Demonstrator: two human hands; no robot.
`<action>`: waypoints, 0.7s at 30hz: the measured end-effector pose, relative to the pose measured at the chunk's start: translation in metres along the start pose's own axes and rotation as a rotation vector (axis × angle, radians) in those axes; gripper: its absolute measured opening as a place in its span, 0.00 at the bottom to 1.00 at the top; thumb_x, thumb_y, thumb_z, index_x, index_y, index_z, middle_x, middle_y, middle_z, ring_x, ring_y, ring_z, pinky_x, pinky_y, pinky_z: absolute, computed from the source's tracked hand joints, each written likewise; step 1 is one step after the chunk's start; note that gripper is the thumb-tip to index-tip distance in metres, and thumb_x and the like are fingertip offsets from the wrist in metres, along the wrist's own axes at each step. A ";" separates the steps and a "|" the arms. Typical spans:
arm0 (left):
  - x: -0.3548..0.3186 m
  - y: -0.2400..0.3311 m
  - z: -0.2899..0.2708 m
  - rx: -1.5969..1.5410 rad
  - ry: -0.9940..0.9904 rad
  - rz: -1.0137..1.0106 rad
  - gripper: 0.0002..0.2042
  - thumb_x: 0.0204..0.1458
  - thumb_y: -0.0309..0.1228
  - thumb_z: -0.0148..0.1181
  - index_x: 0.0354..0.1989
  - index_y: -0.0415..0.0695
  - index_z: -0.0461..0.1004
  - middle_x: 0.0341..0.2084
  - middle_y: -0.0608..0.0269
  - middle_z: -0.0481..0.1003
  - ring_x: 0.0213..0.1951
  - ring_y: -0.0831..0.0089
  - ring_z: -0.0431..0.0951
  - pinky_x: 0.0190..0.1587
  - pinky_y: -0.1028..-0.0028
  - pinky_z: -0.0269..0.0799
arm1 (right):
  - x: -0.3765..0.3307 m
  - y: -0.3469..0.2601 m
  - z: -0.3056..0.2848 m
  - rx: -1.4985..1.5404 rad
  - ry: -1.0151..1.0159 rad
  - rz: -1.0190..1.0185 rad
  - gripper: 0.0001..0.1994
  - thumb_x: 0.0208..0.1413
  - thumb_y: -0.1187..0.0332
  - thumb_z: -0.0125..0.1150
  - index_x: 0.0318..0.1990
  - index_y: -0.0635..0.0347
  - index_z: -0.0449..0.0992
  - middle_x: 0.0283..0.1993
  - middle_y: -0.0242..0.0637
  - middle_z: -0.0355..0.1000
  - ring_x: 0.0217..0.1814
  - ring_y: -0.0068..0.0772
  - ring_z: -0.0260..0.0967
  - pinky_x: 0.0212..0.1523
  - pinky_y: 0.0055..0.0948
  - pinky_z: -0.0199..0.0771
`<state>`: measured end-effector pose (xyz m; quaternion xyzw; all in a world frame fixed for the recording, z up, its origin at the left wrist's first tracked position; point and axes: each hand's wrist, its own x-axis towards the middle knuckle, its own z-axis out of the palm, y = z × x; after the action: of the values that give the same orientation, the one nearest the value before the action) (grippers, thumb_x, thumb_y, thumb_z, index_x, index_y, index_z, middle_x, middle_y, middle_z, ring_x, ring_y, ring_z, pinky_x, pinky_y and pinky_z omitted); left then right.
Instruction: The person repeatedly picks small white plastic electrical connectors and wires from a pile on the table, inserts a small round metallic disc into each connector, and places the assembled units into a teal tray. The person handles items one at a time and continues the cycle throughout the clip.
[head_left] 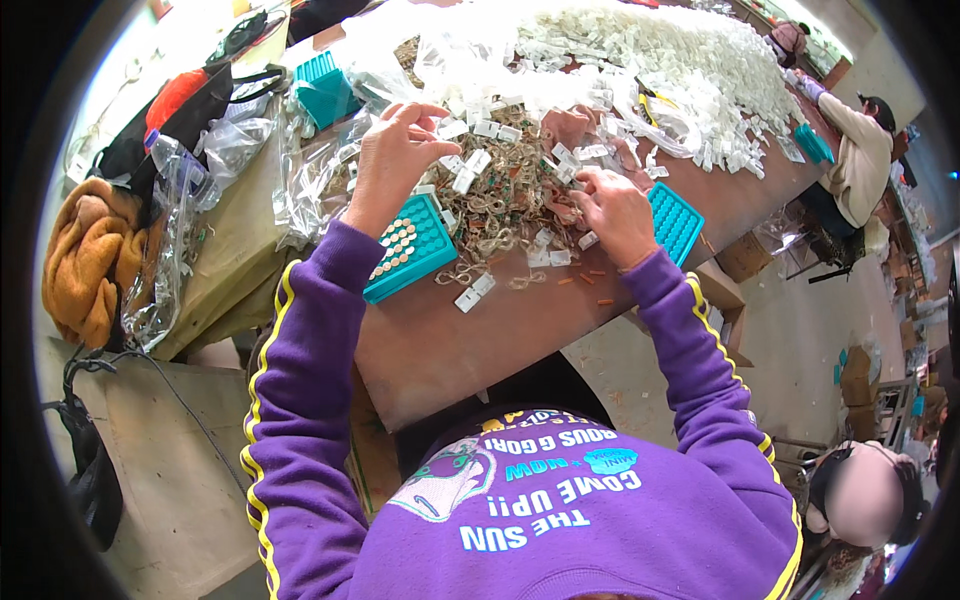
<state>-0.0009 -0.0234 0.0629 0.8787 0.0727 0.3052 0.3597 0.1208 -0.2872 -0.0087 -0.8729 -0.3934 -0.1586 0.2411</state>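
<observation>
My left hand [388, 160] hovers over the left side of a heap of tangled beige cords [505, 195], its thumb and fingers apart. A small white plastic piece [453, 130] lies close to its fingertips; contact is unclear. At the heap's right side, my right hand [614, 212] has its fingers curled together, and whatever they pinch is hidden. Several hinged white plastic pieces [472, 172] are scattered over the cords. Below my left wrist sits a teal tray [425, 262] partly filled with round cream pieces [398, 246]. Another teal tray [676, 222], with rows of hollows, stands beside my right wrist.
A large mound of translucent white pieces [660, 75] covers the far table. Yellow-handled pliers [655, 98] lie near it. Small orange sticks [604, 301] lie near the brown table's [430, 360] front edge. Bags and a teal container [325, 88] stand left. A co-worker [858, 150] sits far right.
</observation>
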 end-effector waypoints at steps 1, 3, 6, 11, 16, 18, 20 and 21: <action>-0.005 0.002 -0.004 -0.029 -0.033 -0.046 0.20 0.45 0.26 0.69 0.49 0.44 0.75 0.34 0.63 0.76 0.40 0.75 0.78 0.45 0.78 0.73 | 0.005 -0.002 0.008 -0.095 -0.049 0.002 0.12 0.52 0.62 0.62 0.42 0.53 0.76 0.34 0.41 0.76 0.38 0.43 0.75 0.37 0.40 0.75; -0.019 0.007 -0.011 -0.244 -0.008 -0.118 0.21 0.47 0.27 0.68 0.52 0.43 0.73 0.37 0.62 0.76 0.40 0.76 0.78 0.45 0.77 0.73 | 0.015 -0.004 0.016 -0.233 -0.175 0.043 0.14 0.51 0.61 0.61 0.44 0.51 0.76 0.33 0.42 0.76 0.37 0.45 0.76 0.36 0.41 0.76; -0.055 0.013 -0.019 -0.615 -0.014 -0.280 0.21 0.54 0.25 0.62 0.57 0.39 0.69 0.40 0.58 0.76 0.42 0.73 0.78 0.48 0.75 0.73 | 0.016 -0.003 0.011 -0.240 -0.166 0.088 0.15 0.51 0.63 0.59 0.47 0.50 0.75 0.30 0.42 0.76 0.34 0.47 0.77 0.35 0.41 0.76; -0.126 0.013 -0.010 -1.556 0.032 -0.631 0.18 0.60 0.26 0.54 0.59 0.39 0.64 0.45 0.56 0.74 0.49 0.65 0.76 0.54 0.64 0.74 | 0.001 -0.002 -0.017 0.333 -0.061 0.180 0.13 0.49 0.73 0.60 0.44 0.56 0.77 0.25 0.39 0.77 0.27 0.35 0.76 0.29 0.35 0.74; -0.171 0.020 0.016 -1.935 0.113 -0.944 0.19 0.63 0.26 0.47 0.63 0.40 0.60 0.52 0.54 0.71 0.56 0.59 0.71 0.61 0.59 0.69 | -0.004 -0.012 -0.026 0.557 -0.055 0.253 0.14 0.51 0.76 0.62 0.47 0.61 0.77 0.27 0.32 0.76 0.26 0.18 0.71 0.28 0.22 0.71; -0.180 0.025 0.023 -2.055 0.051 -0.912 0.18 0.63 0.28 0.48 0.61 0.39 0.61 0.54 0.52 0.70 0.58 0.58 0.69 0.61 0.59 0.68 | -0.006 -0.015 -0.029 0.710 -0.067 0.264 0.13 0.53 0.76 0.61 0.46 0.61 0.77 0.28 0.30 0.75 0.26 0.15 0.69 0.28 0.20 0.70; -0.186 0.029 0.027 -1.995 0.011 -0.921 0.18 0.63 0.30 0.50 0.59 0.39 0.63 0.50 0.53 0.71 0.56 0.59 0.71 0.61 0.61 0.69 | -0.012 -0.021 -0.030 0.922 -0.186 0.322 0.14 0.54 0.76 0.59 0.49 0.64 0.75 0.30 0.29 0.75 0.29 0.13 0.68 0.28 0.16 0.67; -0.188 0.030 0.028 -2.012 -0.024 -0.873 0.17 0.63 0.31 0.50 0.58 0.38 0.64 0.49 0.53 0.72 0.55 0.60 0.71 0.60 0.62 0.69 | -0.019 -0.025 -0.029 1.079 -0.257 0.373 0.14 0.54 0.76 0.59 0.49 0.64 0.74 0.31 0.30 0.75 0.30 0.13 0.68 0.29 0.15 0.67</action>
<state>-0.1382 -0.1271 -0.0241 0.0847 0.0916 0.0629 0.9902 0.0871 -0.3000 0.0142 -0.6936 -0.2842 0.2163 0.6256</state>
